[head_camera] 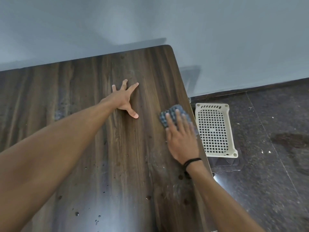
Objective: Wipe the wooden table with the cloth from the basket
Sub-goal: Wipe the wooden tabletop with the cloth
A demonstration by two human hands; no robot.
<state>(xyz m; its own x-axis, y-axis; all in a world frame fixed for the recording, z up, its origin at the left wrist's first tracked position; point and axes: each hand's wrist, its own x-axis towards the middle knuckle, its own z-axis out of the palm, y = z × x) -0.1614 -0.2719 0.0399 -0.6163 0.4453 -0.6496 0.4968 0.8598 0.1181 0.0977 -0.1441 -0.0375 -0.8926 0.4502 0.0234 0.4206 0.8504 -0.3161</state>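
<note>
A dark wooden table [83, 97] fills the left and middle of the head view, with dried spots and smears on its surface. My right hand [181, 139] lies flat on a blue checked cloth [173, 111] near the table's right edge, with straight fingers pressing it down. My left hand [124, 99] rests on the table further back, its fingers spread wide and holding nothing. A cream plastic basket [230, 131] with a perforated bottom stands on the floor just right of the table edge, with nothing in it.
A pale grey wall [150, 22] runs behind the table's far edge. To the right lies a dark speckled stone floor [275, 148] with a darker stain and small white specks. The table's far right corner [168, 46] is rounded.
</note>
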